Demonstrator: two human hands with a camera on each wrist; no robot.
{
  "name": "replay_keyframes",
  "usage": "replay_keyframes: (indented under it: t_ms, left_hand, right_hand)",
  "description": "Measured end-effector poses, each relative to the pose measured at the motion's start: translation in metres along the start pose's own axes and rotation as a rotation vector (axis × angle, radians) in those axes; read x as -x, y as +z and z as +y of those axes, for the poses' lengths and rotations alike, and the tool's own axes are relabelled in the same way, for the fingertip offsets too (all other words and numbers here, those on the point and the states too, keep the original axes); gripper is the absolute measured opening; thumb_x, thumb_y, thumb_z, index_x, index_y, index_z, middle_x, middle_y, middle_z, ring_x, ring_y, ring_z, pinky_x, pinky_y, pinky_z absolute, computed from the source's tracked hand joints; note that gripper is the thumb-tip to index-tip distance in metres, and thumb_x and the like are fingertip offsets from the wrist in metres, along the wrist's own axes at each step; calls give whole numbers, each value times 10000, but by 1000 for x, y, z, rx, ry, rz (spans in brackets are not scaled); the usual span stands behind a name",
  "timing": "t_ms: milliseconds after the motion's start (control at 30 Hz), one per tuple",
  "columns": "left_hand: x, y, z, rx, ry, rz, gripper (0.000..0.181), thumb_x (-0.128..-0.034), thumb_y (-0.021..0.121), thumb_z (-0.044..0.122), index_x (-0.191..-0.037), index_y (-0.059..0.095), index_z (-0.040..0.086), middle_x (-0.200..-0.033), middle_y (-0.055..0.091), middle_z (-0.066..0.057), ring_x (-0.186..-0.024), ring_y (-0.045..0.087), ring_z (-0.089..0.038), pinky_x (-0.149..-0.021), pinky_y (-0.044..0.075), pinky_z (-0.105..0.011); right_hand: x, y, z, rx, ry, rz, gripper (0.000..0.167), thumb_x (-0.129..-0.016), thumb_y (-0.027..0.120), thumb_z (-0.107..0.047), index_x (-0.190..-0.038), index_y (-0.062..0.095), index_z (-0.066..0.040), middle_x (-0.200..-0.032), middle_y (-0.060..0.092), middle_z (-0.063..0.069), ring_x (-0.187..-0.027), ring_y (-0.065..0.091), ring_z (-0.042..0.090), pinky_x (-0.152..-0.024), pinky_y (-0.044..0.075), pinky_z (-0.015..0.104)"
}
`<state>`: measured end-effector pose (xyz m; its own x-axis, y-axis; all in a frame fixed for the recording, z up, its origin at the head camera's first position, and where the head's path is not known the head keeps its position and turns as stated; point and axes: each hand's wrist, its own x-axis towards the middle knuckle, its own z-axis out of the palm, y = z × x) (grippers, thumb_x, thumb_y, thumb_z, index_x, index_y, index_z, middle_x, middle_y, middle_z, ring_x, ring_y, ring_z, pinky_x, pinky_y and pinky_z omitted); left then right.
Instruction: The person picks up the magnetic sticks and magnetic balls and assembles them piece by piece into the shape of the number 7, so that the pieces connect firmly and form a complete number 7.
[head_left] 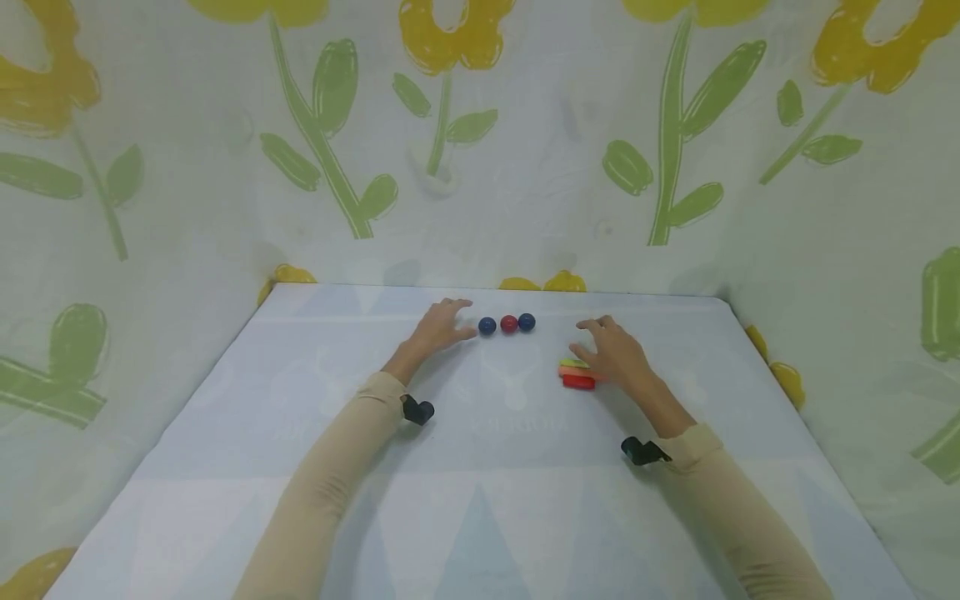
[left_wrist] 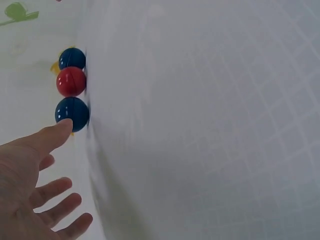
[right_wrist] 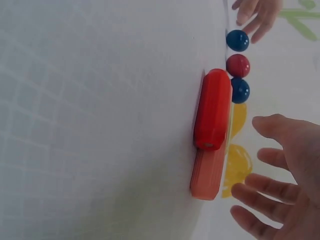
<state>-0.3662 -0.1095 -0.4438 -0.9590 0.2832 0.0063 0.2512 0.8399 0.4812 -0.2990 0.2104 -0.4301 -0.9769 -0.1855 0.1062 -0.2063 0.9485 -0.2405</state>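
Observation:
Three balls lie in a short row near the table's back: a blue ball (head_left: 487, 326) on the left, a red ball (head_left: 509, 323) and another blue ball (head_left: 527, 322). Just left of the row is my left hand (head_left: 438, 327), its fingers spread and holding nothing. My right hand (head_left: 617, 354) hovers by the sticks, fingers apart and empty. The red stick (head_left: 578, 382) lies in front, with a salmon stick (right_wrist: 206, 175) behind it and a yellow-green stick (head_left: 574, 363) farthest back. In the head view the right hand partly hides the sticks.
A pale cloth with light blue triangles covers the table (head_left: 480, 450). Behind it and at both sides hangs a curtain (head_left: 510, 208) printed with yellow flowers and green leaves. A dark device (head_left: 418, 410) is on the left wrist and another (head_left: 645, 451) on the right.

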Motion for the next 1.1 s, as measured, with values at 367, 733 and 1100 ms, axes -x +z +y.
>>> replay_keyframes:
  t_ms: [367,733,1100]
  left_hand:
    - [-5,8,-2,78,20,-1,556,-926,678,315,-1420,497,137,-1427,518,-136,-1352,456,-314,-1128,394,-475]
    - [-5,9,4,110,30,8,589,-900,713,282,-1424,493,128,-1399,541,-145,-1319,482,-311,-1109,415,-468]
    - [-8,12,6,122,51,36,605,-872,746,241,-1412,501,117,-1366,569,-145,-1285,514,-304,-1070,454,-452]
  right_hand:
    - [16,-2,-6,-129,-40,-77,437,-908,696,-334,-1283,626,-120,-1139,662,140,-962,640,272,-801,568,417]
    - [27,-4,-8,-155,-121,-97,255,-884,736,-259,-1100,722,-124,-944,689,44,-825,591,176,-722,549,289]
    - [34,1,-10,-131,-181,-111,220,-848,771,-200,-1040,748,-96,-858,664,5,-787,559,156,-774,545,326]
